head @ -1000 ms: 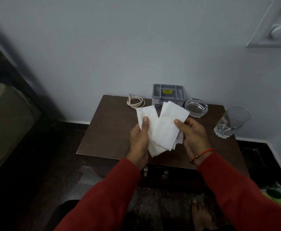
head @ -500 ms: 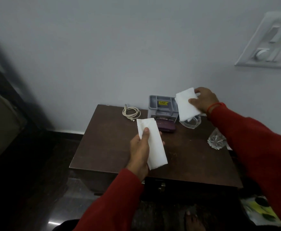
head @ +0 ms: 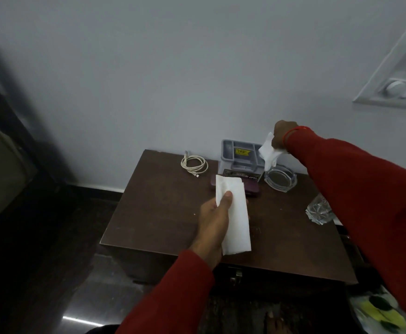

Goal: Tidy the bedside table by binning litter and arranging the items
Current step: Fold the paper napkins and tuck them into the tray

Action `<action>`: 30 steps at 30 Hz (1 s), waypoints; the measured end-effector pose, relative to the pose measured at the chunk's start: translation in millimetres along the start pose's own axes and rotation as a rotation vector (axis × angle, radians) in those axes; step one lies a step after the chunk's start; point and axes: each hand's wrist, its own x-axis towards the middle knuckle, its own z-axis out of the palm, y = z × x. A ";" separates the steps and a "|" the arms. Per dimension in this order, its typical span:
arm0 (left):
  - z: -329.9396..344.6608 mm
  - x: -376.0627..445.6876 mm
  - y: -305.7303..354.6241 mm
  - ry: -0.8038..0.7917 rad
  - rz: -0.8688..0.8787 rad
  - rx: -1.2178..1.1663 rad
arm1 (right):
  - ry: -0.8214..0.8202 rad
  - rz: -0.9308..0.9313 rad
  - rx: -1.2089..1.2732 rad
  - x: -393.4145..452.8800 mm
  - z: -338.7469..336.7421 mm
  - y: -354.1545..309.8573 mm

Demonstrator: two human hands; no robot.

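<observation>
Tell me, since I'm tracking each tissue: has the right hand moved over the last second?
Yes. The right hand, gripping a tissue, has gone from the table's front to the back, above the grey organiser and glass ashtray.

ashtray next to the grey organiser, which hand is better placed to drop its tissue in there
Right. The right hand holds its crumpled tissue directly above the glass ashtray; the left hand holds a flat tissue nearer the table's front.

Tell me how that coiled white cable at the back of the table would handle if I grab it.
The coiled cable looks thin and loosely looped with no visible tie, so it would probably flop and uncoil. It is likely light. Its connector end would likely dangle.
</observation>
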 end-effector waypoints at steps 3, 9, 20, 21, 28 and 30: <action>-1.2 2.0 0.8 -0.008 -0.003 0.008 | -0.019 -0.013 -0.046 1.3 -4.4 -2.0; -0.7 2.8 -0.6 -0.010 -0.003 0.019 | -0.134 -0.053 -0.134 3.7 -10.7 -4.5; 2.5 5.7 -6.7 -0.035 -0.011 0.108 | -0.255 -0.036 -0.288 31.8 -5.5 -23.1; 2.3 6.3 -7.2 -0.037 -0.012 0.108 | -0.262 -0.036 -0.272 33.1 -4.0 -24.5; 0.8 9.4 -8.1 -0.060 -0.010 0.125 | -0.255 0.064 0.281 33.7 -6.3 -21.3; 0.4 9.2 -7.8 -0.051 -0.006 0.126 | -0.204 0.094 0.494 31.7 -7.6 -16.1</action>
